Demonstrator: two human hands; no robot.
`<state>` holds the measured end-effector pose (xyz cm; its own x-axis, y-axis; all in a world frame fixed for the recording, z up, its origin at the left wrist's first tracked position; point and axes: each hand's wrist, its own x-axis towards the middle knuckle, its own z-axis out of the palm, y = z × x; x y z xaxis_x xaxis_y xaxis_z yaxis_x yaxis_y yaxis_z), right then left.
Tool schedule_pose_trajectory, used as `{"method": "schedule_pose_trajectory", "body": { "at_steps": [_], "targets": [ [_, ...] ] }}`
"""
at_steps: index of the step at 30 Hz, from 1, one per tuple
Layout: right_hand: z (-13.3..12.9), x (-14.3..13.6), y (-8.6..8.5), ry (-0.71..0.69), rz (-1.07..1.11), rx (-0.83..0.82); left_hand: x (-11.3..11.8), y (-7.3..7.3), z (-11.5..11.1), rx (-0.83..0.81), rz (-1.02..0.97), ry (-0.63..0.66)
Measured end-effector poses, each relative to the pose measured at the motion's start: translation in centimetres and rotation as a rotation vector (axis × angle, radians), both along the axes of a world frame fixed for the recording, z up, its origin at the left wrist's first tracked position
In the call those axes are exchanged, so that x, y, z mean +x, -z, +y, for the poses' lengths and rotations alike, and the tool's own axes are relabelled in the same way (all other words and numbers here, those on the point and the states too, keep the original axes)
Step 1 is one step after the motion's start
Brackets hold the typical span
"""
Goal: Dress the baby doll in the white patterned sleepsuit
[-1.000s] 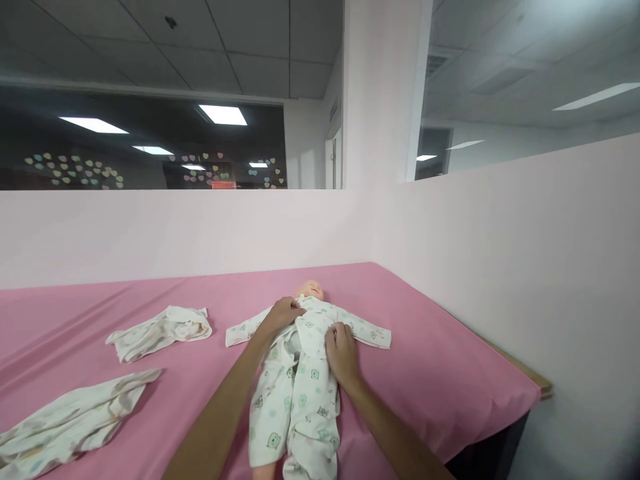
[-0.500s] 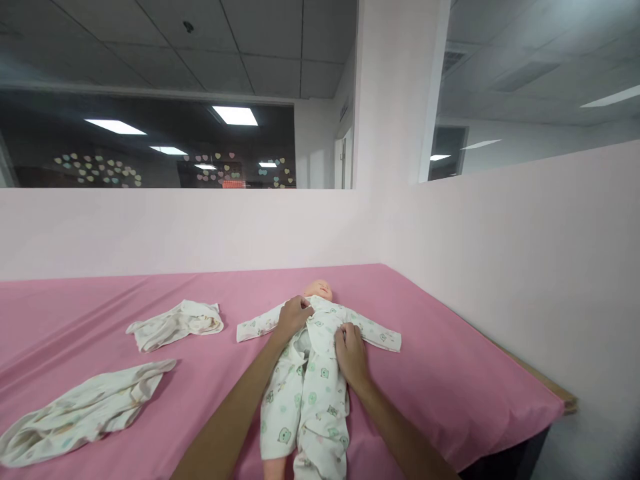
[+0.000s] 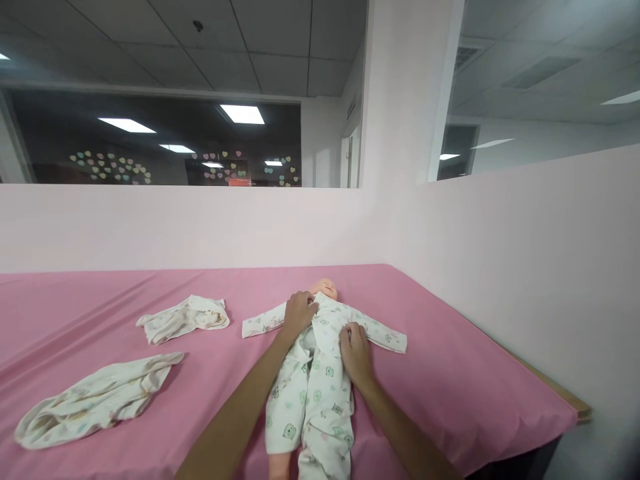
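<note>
A baby doll (image 3: 327, 288) lies on its back, head away from me, dressed in a white long-sleeved romper (image 3: 327, 380) with green bear prints. Both sleeves stretch out sideways, and the front gapes near the waist. My left hand (image 3: 300, 312) is closed on the romper's edge by the collar, fingertips pinched together. Lower on the chest, at the right side, my right hand (image 3: 356, 350) has its fingers curled against the romper's cloth. A bare doll foot end (image 3: 279, 465) shows below the left trouser leg.
Pink sheeting (image 3: 440, 373) covers the table. Two white printed baby garments, one crumpled (image 3: 187, 319) and one longer (image 3: 100, 400), lie to the left. A pale half wall (image 3: 200, 230) with windows above stands behind, and another (image 3: 540, 267) runs along the right.
The whole view has shifted slightly, so the scene sits a little further right. My hands keep nearly the same places on the romper.
</note>
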<state>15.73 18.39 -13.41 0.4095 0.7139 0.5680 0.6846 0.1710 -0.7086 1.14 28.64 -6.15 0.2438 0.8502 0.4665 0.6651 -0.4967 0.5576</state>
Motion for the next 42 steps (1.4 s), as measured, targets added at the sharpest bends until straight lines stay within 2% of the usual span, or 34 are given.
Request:
{"method": "schedule_pose_trajectory", "body": {
  "at_steps": [7, 14, 20, 26, 30, 36, 42],
  "targets": [
    [0.1, 0.1, 0.1, -0.007, 0.004, -0.011, -0.1, 0.1, -0.2, 0.075, 0.039, -0.038],
    [0.1, 0.1, 0.1, -0.007, -0.008, -0.006, -0.2, 0.1, -0.3, 0.08, 0.009, -0.132],
    [-0.1, -0.1, -0.1, -0.004, 0.009, -0.009, -0.3, 0.3, -0.2, 0.077, 0.018, -0.147],
    [-0.2, -0.1, -0.1, -0.019, 0.015, -0.004, -0.5, 0.3, -0.5, 0.085, 0.109, -0.148],
    [-0.1, -0.1, 0.0, -0.013, 0.009, -0.001, -0.9, 0.2, -0.5, 0.088, 0.161, -0.114],
    [0.1, 0.1, 0.2, -0.002, -0.009, 0.004, -1.5, -0.2, -0.2, 0.048, 0.164, 0.026],
    [0.2, 0.1, 0.3, 0.011, -0.015, 0.027, -2.0, -1.0, -1.3, -0.038, 0.119, 0.134]
  ]
}}
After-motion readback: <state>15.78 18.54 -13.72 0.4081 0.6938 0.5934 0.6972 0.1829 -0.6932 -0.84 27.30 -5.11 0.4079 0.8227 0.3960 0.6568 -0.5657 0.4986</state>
